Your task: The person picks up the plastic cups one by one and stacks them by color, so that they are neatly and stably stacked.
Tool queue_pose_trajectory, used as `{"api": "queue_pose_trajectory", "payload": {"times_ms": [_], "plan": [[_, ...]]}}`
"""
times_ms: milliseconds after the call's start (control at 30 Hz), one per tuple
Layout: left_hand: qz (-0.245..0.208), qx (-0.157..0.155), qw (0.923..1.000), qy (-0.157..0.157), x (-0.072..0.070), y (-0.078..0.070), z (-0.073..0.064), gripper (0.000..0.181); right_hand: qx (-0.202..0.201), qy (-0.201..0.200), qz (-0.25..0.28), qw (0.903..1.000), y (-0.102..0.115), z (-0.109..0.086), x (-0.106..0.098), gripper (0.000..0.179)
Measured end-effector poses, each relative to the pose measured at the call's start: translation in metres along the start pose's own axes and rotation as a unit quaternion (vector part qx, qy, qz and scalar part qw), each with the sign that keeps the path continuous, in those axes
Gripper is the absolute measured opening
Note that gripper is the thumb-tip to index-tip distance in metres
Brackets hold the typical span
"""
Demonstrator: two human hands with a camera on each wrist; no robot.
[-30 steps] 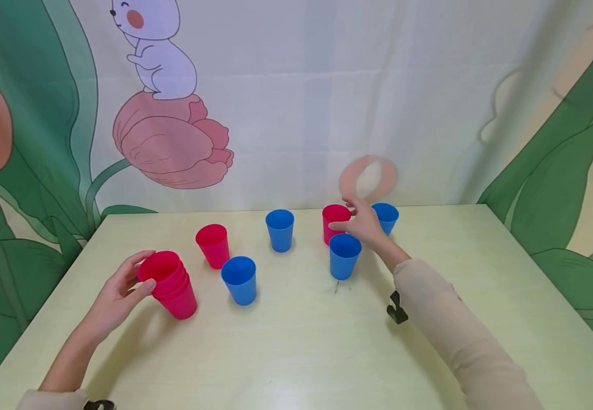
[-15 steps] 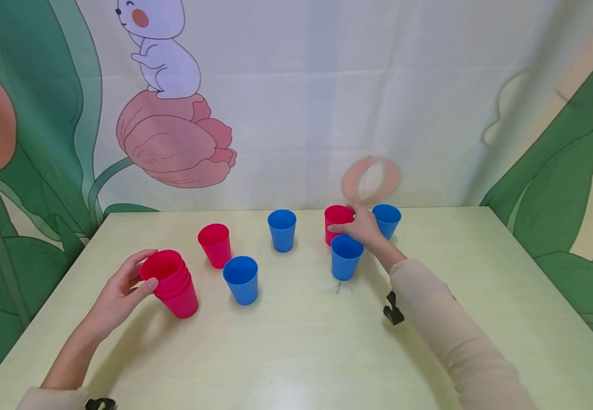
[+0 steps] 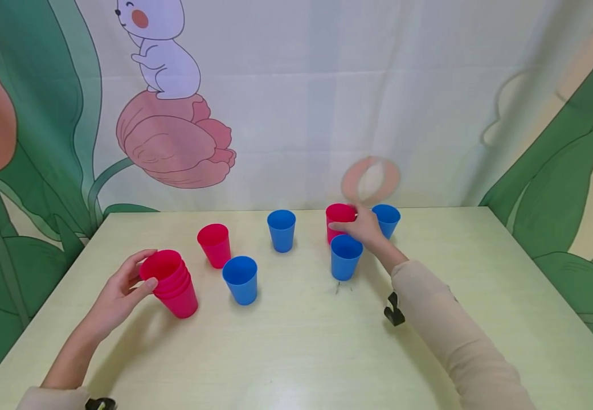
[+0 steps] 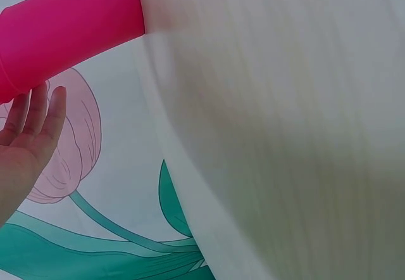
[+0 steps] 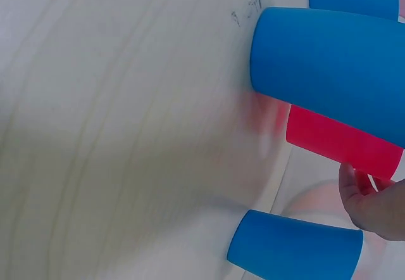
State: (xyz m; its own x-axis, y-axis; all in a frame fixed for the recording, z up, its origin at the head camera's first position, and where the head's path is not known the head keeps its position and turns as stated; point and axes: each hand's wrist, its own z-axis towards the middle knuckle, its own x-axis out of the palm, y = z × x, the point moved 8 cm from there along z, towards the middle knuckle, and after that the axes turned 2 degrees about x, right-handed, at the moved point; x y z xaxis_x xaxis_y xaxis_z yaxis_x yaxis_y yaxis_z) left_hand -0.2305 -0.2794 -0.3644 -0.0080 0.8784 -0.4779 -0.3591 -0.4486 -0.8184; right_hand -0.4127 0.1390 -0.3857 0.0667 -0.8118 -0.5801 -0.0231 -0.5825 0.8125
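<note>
As the red cup (image 3: 337, 215), just beyond a blue cup (image 3: 346, 262) at far right, sits slightly higher than half a second ago, pinched by the right hand (image 3: 364, 226), lifting has probably begun. Near left, the left hand (image 3: 119, 291) grips nested red cups (image 3: 179, 296); worktop (image 3: 296, 353) contact unclear.

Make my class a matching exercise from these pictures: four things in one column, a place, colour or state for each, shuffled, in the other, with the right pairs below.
Column one
1. left hand
2. right hand
3. table
4. drawn animal

Column two
A. sitting on a pinkish flower
B. holding a single red cup
C. pale and yellowish
D. holding a stack of red cups

Right pairs: 1-D, 2-B, 3-C, 4-A
</note>
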Motion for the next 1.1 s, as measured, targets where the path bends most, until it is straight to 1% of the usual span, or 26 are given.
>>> {"api": "queue_pose_trajectory", "payload": {"times_ms": [233, 500, 667, 933, 1100], "plan": [[-0.002, 0.011, 0.9999, 0.000, 0.000, -0.002, 0.000, 0.053, 0.006, -0.004, 0.006, 1.0000, 0.004, -0.003, -0.005, 0.080], [-0.007, 0.003, 1.0000, 0.002, 0.000, 0.000, 0.000, 0.054, -0.010, -0.005, 0.012, 0.9999, 0.018, -0.010, -0.009, 0.078], [-0.006, 0.004, 1.0000, 0.002, 0.000, 0.000, 0.000, 0.054, -0.013, -0.005, 0.017, 0.9998, 0.026, -0.015, -0.013, 0.077], [-0.008, 0.005, 0.9999, 0.004, 0.001, 0.000, 0.000, 0.055, -0.032, -0.001, 0.035, 0.9989, 0.041, -0.023, -0.019, 0.072], [-0.007, 0.005, 1.0000, 0.003, 0.001, -0.001, 0.001, 0.055, -0.041, -0.009, 0.037, 0.9984, 0.052, -0.029, -0.025, 0.073]]}}
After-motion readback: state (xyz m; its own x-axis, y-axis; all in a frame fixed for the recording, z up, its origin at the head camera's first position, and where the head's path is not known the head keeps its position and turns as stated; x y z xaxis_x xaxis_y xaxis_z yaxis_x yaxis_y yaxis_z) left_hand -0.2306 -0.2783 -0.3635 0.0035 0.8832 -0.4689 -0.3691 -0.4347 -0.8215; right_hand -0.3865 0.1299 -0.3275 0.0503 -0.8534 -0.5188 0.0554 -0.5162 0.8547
